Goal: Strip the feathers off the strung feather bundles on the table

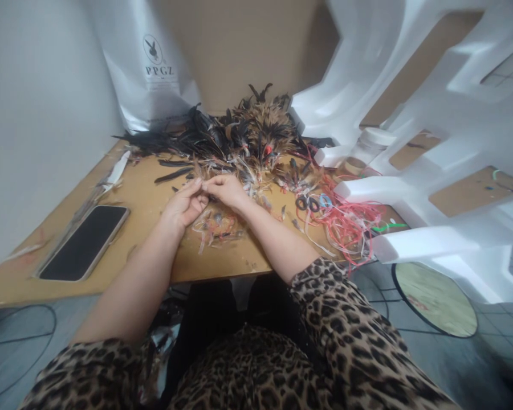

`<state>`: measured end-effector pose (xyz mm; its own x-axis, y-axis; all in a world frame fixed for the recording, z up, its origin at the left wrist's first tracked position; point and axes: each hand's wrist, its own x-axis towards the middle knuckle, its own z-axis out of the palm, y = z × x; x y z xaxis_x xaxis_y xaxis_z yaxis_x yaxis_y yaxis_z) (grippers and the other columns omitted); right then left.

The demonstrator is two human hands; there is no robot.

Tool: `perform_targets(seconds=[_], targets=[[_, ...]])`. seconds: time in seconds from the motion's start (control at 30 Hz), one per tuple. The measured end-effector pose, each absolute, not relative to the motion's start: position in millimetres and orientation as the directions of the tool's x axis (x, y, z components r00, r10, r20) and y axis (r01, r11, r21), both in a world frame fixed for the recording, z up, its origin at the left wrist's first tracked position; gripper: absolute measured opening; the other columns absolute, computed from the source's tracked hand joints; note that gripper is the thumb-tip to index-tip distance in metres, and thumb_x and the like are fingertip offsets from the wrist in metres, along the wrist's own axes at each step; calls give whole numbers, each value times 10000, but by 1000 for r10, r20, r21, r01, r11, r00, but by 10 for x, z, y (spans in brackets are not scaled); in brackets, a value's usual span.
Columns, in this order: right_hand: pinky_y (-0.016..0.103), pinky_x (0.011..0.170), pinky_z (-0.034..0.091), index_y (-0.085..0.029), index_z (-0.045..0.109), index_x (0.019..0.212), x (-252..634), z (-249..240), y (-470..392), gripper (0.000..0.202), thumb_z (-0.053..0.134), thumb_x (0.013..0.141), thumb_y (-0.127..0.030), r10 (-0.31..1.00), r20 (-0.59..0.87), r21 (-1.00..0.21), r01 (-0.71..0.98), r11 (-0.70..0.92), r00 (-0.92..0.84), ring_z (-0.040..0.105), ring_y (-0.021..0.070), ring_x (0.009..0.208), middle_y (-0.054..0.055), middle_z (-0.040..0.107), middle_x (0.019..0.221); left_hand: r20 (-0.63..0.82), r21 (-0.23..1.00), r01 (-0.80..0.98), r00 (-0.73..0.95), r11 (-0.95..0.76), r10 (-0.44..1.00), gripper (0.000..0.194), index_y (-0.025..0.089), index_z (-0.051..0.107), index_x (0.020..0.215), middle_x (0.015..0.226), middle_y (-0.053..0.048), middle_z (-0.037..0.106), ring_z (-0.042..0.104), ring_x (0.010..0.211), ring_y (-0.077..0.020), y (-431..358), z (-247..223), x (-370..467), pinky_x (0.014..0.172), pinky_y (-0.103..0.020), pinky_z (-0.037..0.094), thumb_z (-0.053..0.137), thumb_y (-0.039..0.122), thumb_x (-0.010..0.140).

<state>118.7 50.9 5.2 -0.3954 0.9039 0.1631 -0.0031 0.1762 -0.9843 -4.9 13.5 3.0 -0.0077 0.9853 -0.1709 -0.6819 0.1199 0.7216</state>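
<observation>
My left hand (188,202) and my right hand (226,189) meet over the table, fingertips pinched together. Whatever lies between the fingers is too small and blurred to name. Just beyond the fingertips, brownish feathers show, and I cannot tell whether they are held or lie behind. A large heap of black and brown feathers (214,134) covers the back of the table. Loose feather bits and thin ribbon scraps (216,225) lie below my hands. To the right of my right hand is a small feather bunch (297,176).
A phone (85,242) lies at left on the wooden table (248,262). Black-handled scissors (308,203) sit beside tangled pink ribbon (350,222). White foam pieces (419,233) crowd the right edge. Behind stand a white printed bag (154,97) and a cardboard panel (248,57).
</observation>
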Motion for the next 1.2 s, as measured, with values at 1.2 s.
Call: perform_targets(seconds=[1.2], targets=[[244, 636, 411, -173, 692, 727, 1501, 229, 590, 207, 560, 676, -323, 912, 81, -488, 782, 388, -402, 588, 152, 682, 41, 661, 723, -166, 812, -583, -210, 13, 963, 60, 105, 613, 735, 637, -16, 623, 538, 489, -40, 144, 69, -69, 405, -109, 378, 584, 53, 735]])
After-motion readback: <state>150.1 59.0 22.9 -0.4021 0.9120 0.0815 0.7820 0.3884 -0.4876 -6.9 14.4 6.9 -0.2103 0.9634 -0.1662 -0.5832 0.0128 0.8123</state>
